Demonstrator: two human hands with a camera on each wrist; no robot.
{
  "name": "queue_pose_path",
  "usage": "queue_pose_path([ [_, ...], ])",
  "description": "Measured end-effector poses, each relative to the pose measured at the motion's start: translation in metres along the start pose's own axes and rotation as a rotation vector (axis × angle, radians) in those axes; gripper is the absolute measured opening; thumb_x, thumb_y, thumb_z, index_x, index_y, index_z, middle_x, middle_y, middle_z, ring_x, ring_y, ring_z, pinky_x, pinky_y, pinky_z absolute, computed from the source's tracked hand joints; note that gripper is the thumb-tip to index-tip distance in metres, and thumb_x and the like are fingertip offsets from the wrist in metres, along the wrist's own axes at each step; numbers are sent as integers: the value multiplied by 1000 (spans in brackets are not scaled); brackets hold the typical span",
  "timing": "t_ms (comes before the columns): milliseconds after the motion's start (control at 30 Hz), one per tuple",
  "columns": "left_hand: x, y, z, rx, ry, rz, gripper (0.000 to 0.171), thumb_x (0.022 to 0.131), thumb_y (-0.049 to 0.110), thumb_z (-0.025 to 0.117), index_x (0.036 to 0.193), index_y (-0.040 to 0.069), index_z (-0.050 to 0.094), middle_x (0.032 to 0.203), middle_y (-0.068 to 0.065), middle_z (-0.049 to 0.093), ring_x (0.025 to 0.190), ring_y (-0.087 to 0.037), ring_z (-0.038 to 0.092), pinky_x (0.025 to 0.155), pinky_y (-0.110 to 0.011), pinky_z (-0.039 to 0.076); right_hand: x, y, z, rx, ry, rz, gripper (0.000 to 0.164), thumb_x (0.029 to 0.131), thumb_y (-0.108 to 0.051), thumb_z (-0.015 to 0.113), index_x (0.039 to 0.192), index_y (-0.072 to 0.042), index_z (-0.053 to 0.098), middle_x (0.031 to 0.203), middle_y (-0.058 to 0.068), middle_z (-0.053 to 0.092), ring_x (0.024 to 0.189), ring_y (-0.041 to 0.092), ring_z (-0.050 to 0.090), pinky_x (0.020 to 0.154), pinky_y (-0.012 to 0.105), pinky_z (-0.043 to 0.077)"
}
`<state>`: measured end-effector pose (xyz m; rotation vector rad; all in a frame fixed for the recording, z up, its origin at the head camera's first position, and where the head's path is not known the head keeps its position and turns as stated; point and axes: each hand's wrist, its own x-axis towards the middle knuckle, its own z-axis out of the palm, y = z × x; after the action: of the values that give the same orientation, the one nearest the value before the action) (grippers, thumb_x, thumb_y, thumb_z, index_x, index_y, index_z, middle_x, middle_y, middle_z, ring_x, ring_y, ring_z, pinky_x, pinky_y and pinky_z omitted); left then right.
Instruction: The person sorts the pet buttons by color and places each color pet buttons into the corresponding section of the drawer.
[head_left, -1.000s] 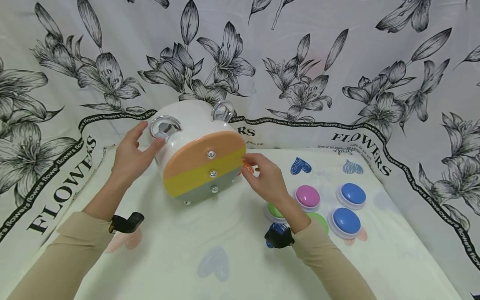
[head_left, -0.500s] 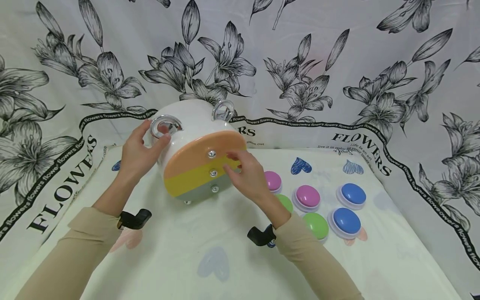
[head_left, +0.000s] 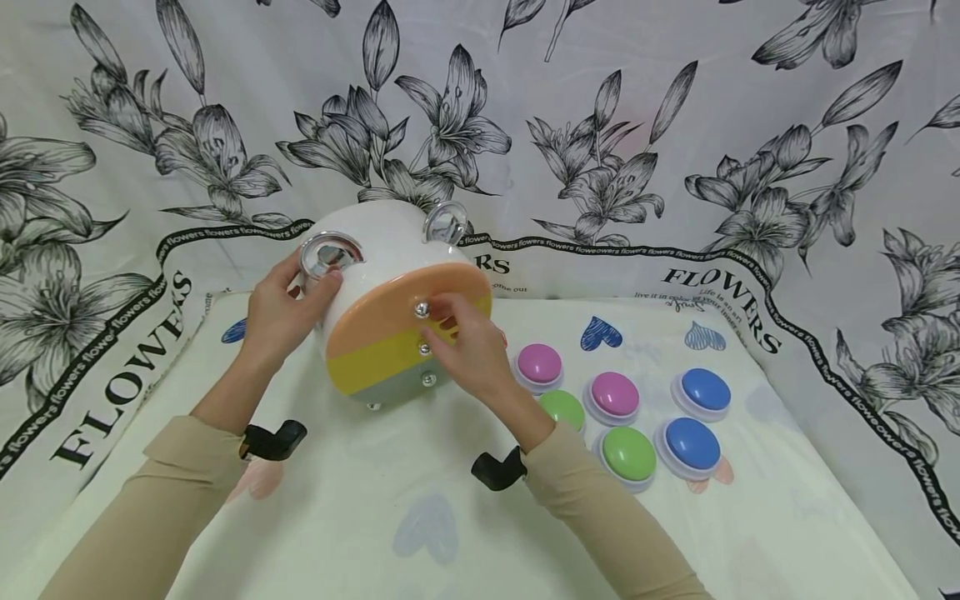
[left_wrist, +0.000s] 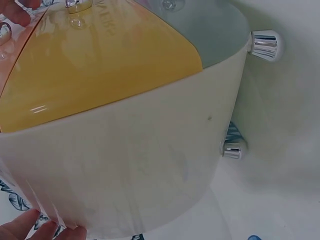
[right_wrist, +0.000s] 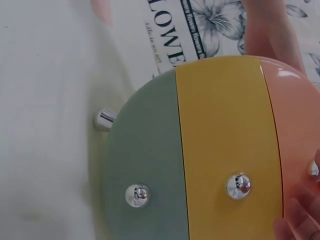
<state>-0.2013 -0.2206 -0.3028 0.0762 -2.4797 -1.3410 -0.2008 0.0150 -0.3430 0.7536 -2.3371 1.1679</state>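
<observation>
A white rounded mini drawer cabinet (head_left: 367, 250) stands tilted at the table's left back. Its front has an orange drawer (head_left: 390, 300), a yellow drawer (head_left: 375, 354) and a grey-green drawer (head_left: 401, 381), with round silver knobs. My left hand (head_left: 285, 304) holds the cabinet's upper left side, thumb by a silver ring (head_left: 330, 252); in the left wrist view its fingertips (left_wrist: 45, 227) press the cabinet wall. My right hand (head_left: 472, 346) is at the drawer front, index finger beside the top knob (head_left: 422, 310), thumb near the yellow drawer's knob (right_wrist: 238, 185). Contact with the top knob is unclear.
On the right lie several round push buttons: pink (head_left: 615, 393), green (head_left: 629, 454) and blue (head_left: 693, 443), each on a white base. A white tablecloth (head_left: 360, 517) with heart prints covers the table. Behind hangs a flower-printed curtain (head_left: 570, 167).
My right hand has moved left from the cabinet's right edge to the knobs, uncovering the pink and green buttons. My left hand has moved closer in around the silver ring. The cabinet stays put.
</observation>
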Motion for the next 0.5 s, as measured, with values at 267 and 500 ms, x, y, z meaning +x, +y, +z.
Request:
queue_pose_path([
  [267,0,-1,1,24,-7,-16,69,86,51,53,143,16,36,145,-10,37,136,-26,29,106,-48,32,5,-4,12,-34,86,17,27,82,-18,69,100,-8,52,84,1,65,71,9,59,63,12,46],
  [500,-2,2,1,22,-11,-31,70,87,52,52,143,14,34,145,-12,36,135,-29,30,105,-49,33,9,-9,18,-54,105,84,31,81,-22,70,99,-8,49,77,1,62,60,9,54,52,12,42],
])
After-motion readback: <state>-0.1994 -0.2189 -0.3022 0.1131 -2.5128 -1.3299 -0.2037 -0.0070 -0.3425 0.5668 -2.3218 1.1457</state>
